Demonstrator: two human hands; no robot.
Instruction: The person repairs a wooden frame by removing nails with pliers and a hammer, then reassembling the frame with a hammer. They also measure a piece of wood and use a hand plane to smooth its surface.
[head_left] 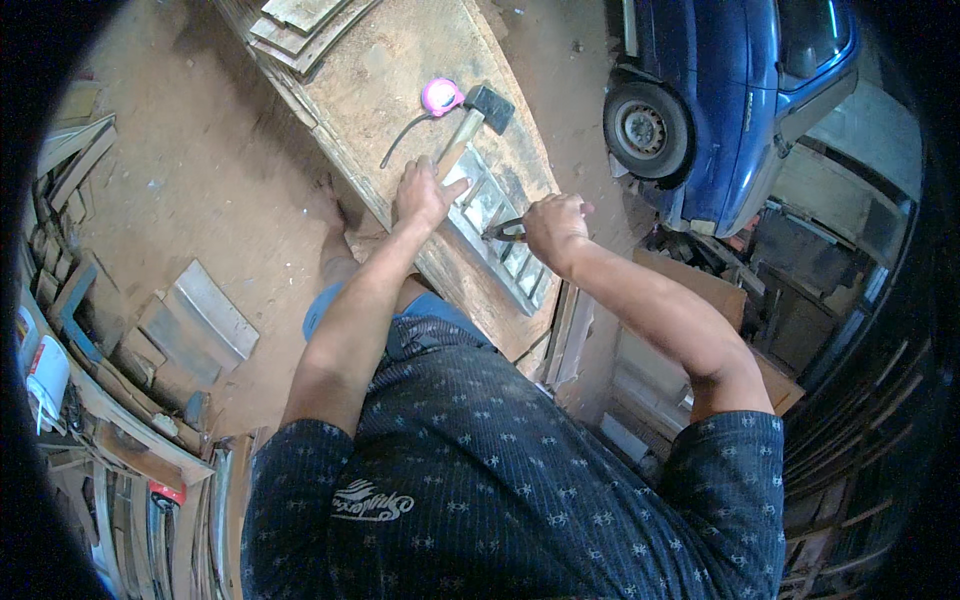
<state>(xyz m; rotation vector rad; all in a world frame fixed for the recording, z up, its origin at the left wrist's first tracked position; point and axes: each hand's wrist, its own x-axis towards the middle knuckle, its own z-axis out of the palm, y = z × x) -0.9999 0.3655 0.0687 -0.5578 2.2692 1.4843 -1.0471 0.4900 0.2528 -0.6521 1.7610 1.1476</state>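
A pale slatted frame [500, 262], ladder-like with several crosspieces, lies on the wooden workbench [400, 60]. My left hand [425, 195] is closed at the frame's far left side, with the thumb over its edge; the fingertips are partly hidden. Just beyond those fingers lies a hammer [466, 133] with a dark blocky head and a wooden handle, whose lower end is close to the hand. My right hand [557, 230] grips dark-jawed pincers [506, 231], their jaws down at the frame's crosspieces. Beyond the left hand sits a pink tape measure [441, 96], a dark strip trailing from it.
Stacked boards [300, 30] occupy the bench's far left end. To the right stands a blue vehicle [700, 110], with cardboard [690, 283] and scrap nearer me. Wood offcuts [200, 315] lie on the dirt floor at left, beside more leaning timber [130, 500].
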